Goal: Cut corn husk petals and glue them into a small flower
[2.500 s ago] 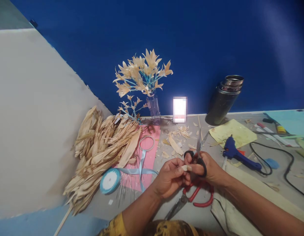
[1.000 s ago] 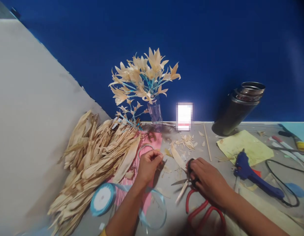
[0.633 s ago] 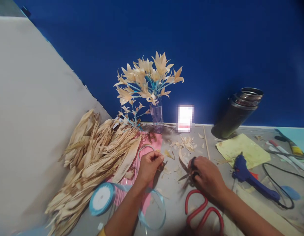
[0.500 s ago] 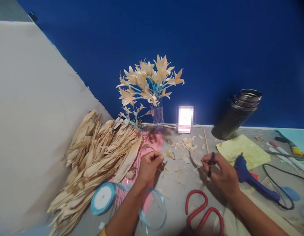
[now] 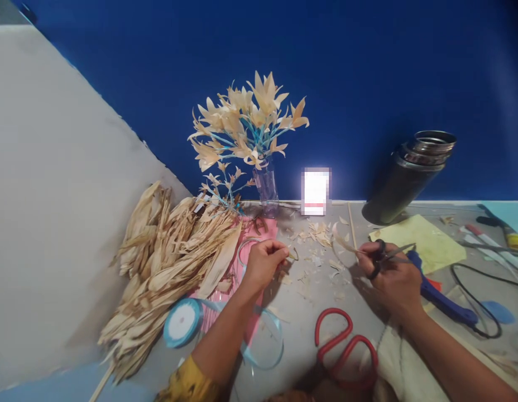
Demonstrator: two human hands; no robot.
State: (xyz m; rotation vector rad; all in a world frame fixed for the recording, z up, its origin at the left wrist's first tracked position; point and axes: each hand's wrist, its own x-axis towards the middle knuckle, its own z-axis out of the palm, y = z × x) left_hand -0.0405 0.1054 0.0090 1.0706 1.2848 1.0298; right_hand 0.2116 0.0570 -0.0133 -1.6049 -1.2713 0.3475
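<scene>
Small dark-handled scissors (image 5: 379, 258) are in my right hand (image 5: 395, 282), their blades pointing right. The same hand's fingertips pinch a thin strip of dried husk (image 5: 346, 245) that sticks out to the left. My left hand (image 5: 265, 262) is closed in a pinch over the pink sheet's right edge. A small curved yellowish bit (image 5: 295, 254) shows at its fingertips; whether they hold it I cannot tell. Husk scraps (image 5: 320, 234) lie scattered on the table between the hands. Red-handled scissors (image 5: 346, 349) rest nearer to me.
Dried corn husks (image 5: 171, 268) are heaped left, beside a blue ribbon roll (image 5: 182, 322) and pink sheet (image 5: 269, 226). Husk flowers (image 5: 246, 123) stand in a clear vase (image 5: 266, 190). Right are a dark flask (image 5: 403, 184), yellow paper (image 5: 435, 245) and a blue glue gun (image 5: 443, 298) with its cord.
My right hand has moved right and turned, so the scissors' blades and the husk strip now show. My left hand has shifted slightly right, still pinched. The whole view has tilted a little.
</scene>
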